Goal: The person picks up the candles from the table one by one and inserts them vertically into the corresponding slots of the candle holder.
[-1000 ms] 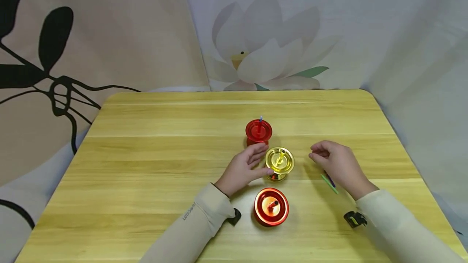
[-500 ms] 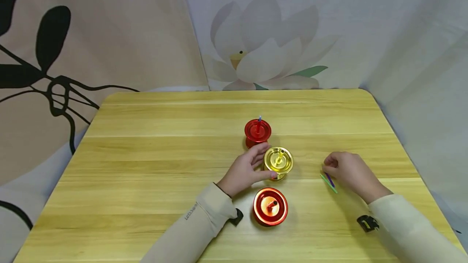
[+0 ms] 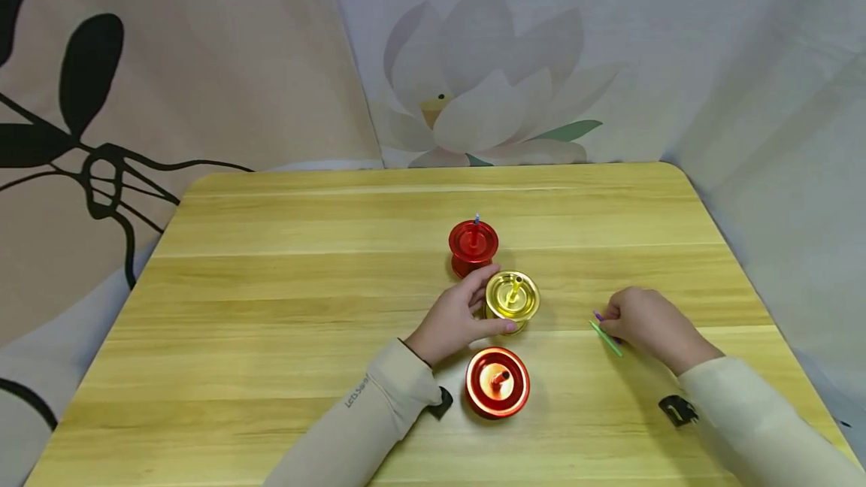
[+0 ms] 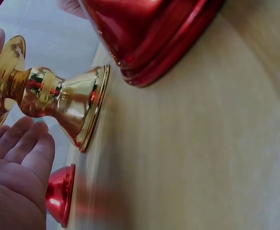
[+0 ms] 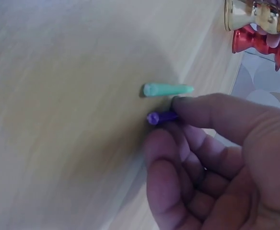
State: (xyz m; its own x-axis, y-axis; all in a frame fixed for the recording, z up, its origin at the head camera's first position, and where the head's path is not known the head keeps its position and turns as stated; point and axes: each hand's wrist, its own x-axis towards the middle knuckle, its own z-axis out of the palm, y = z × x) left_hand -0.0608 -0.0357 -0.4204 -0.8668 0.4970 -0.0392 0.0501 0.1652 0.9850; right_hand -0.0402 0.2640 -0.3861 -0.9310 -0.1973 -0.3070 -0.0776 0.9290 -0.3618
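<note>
A gold candle holder (image 3: 513, 297) stands upright on the table, its stem bare of any candle. My left hand (image 3: 455, 318) holds it by the dish, thumb at the near rim and fingers curving round the far side. On the right, my right hand (image 3: 652, 325) pinches a thin purple candle (image 5: 153, 118) between thumb and forefinger, low over the wood. Beside it lies a light green candle (image 3: 605, 339), untouched. The right wrist view shows the purple candle's end sticking out past the fingertips.
A red candle holder (image 3: 473, 243) with a small blue candle (image 3: 476, 219) upright in it stands behind the gold one. Another red candle holder (image 3: 497, 382) is in front, close to the left wrist. The wooden table (image 3: 271, 307) meets a fabric backdrop.
My right hand has moved right and toward me, down to the thin candles, and its fingertips have closed on the purple one. My left hand has wrapped further round the gold holder.
</note>
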